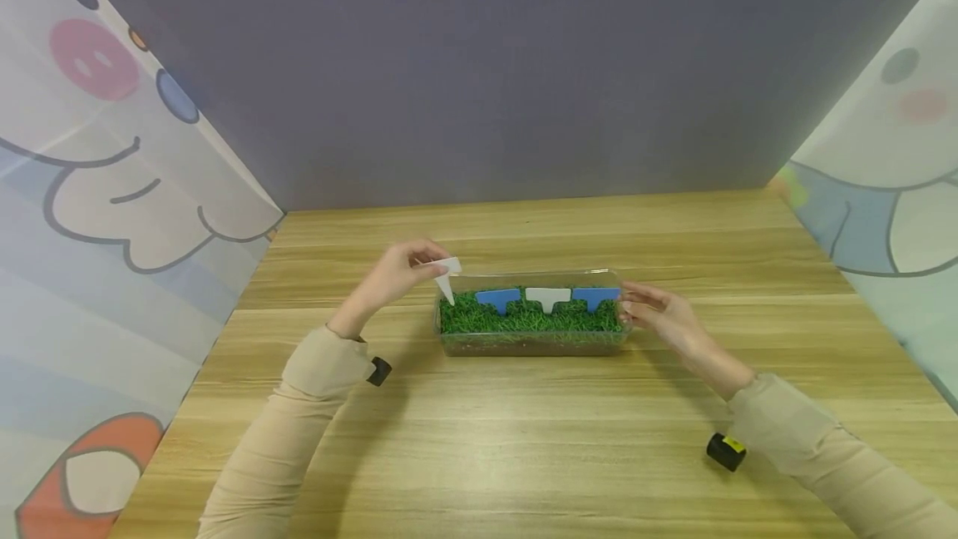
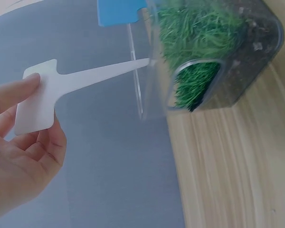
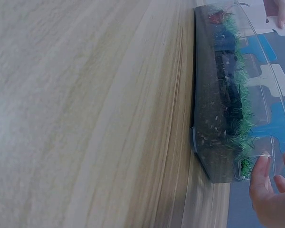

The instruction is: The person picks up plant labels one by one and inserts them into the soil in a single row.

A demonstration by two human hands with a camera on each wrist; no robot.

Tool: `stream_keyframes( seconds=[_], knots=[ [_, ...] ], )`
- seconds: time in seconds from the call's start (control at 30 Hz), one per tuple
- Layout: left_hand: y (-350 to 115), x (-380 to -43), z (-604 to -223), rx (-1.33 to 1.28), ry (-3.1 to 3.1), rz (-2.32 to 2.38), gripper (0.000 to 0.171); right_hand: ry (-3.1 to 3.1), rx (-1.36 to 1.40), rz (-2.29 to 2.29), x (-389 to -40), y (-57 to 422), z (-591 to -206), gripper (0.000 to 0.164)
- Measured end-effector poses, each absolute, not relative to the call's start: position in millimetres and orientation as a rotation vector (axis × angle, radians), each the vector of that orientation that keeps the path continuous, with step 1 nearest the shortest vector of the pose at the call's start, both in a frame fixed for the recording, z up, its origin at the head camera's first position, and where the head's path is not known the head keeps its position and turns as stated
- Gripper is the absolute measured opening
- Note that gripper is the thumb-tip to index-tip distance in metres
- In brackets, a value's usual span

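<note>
My left hand (image 1: 395, 277) pinches a white T-shaped plant label (image 2: 38, 97) by its broad head, thumb on its face. The label's pointed stem slants down over the left end of a clear plastic planter box (image 1: 535, 348). Green artificial grass (image 1: 494, 321) covers dark, soil-like filling (image 3: 211, 114) in the box. Standing in the grass are a blue label (image 1: 497, 299), a white label (image 1: 548, 296) and another blue label (image 1: 596, 295). At the box's right end, my right hand (image 1: 666, 323) holds the end wall, with fingertips around its upper edge beside the blue label.
The box stands on a wood-grain table (image 1: 524, 439). A grey panel (image 1: 509, 73) rises behind the table, with cartoon-printed sheets (image 1: 97, 190) on both sides. Black wrist devices (image 1: 725, 452) hang by both sleeves.
</note>
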State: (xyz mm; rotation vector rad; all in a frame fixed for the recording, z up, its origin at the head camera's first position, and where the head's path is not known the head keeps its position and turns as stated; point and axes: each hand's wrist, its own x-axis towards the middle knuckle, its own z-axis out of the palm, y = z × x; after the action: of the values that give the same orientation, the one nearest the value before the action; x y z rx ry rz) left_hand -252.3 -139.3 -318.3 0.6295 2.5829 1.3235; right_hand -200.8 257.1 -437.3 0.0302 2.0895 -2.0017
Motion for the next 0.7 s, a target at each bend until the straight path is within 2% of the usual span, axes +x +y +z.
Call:
stream_keyframes(
  seconds=[0.2,0.7],
  knots=[
    [-135.3,-251.3,-323.7,0.649,2.575,1.306,0.018,2.108,0.065,-2.0,-200.5,256.1,-438.2,0.077],
    [-133.7,-252.6,-337.6,0.669,2.509,1.357,0.015,2.134,0.069,-1.995,-201.7,256.0,-440.1,0.083]
  ],
)
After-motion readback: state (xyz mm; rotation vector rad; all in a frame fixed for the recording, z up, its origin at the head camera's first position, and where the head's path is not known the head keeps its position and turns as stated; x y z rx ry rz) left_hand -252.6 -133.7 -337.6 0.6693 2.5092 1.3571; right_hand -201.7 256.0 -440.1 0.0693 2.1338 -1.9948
